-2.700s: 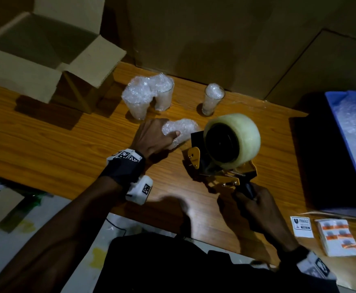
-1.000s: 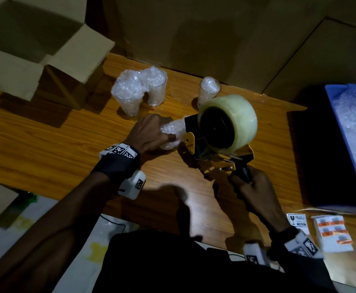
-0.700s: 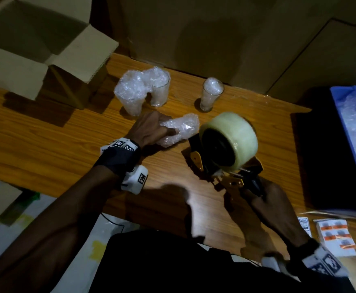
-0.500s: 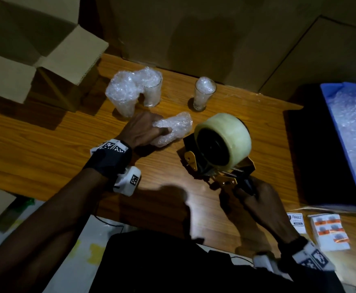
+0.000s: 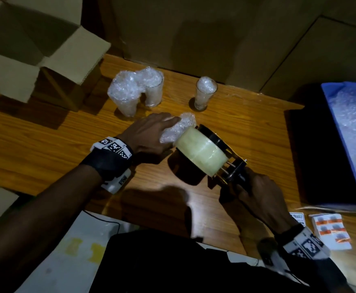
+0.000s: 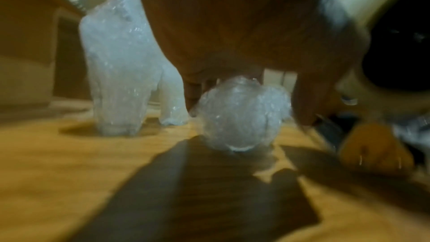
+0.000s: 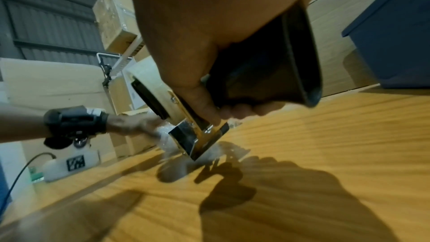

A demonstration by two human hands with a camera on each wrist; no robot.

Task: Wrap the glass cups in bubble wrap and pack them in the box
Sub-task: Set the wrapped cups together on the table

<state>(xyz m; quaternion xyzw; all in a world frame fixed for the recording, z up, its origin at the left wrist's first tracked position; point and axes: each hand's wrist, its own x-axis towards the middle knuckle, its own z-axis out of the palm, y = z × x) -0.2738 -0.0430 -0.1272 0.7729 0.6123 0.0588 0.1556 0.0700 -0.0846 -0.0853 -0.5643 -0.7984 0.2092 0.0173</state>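
Your left hand [image 6: 244,30] fills the top of the frame, with its fingers [image 6: 193,91] and thumb curled down around a bubble-wrapped cup [image 6: 242,113] that lies on its side on the wooden bench [image 6: 69,163], one rounded end toward the camera. To the left and behind, two more wrapped cups [image 6: 121,65] stand upright, close together. At the right edge you see the tape roll [image 6: 395,25] with its dark core, just beside the thumb. The frame is blurred.

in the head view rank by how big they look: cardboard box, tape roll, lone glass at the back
1. cardboard box, though partly out of frame
2. tape roll, nearer the camera, which flatters it
3. lone glass
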